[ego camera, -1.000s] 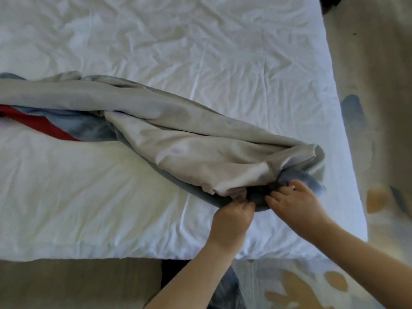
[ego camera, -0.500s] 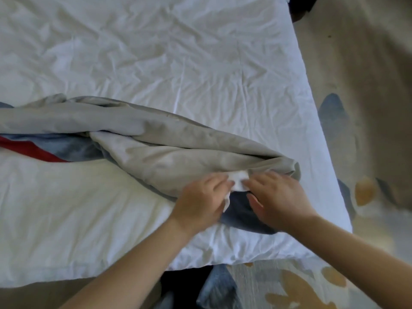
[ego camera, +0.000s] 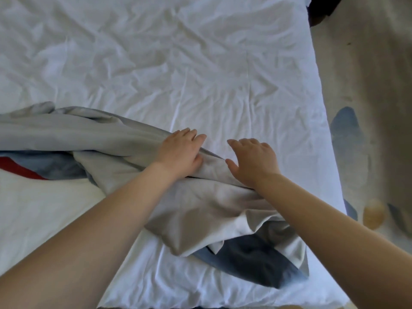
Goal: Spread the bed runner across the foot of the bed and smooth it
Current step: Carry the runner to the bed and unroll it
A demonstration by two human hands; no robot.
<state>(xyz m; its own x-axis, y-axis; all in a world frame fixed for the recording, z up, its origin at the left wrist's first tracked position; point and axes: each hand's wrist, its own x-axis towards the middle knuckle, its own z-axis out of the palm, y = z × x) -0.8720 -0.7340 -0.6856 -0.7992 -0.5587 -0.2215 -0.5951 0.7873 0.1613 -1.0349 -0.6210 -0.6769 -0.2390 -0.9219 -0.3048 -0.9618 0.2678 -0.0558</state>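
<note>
The bed runner (ego camera: 200,208) lies bunched in a long rope across the white bed (ego camera: 200,63). It is grey-beige on top, with a dark blue underside at its right end and a red stripe at the far left. My left hand (ego camera: 181,150) lies on the runner's far edge with its fingers curled over the fold. Just to its right, my right hand (ego camera: 253,161) has its fingers apart. Its thumb touches the fabric edge and its fingertips reach onto the sheet. Both forearms cross over the crumpled right end.
The bed's right edge (ego camera: 321,130) runs beside a beige floor covering (ego camera: 367,108) with blue and orange shapes. The near edge of the mattress is at the bottom of the view. A dark object (ego camera: 321,7) sits at the top right corner.
Both hands have left the near right end of the runner and moved up over the bunch to its far edge. The camera has moved in closer over the bed.
</note>
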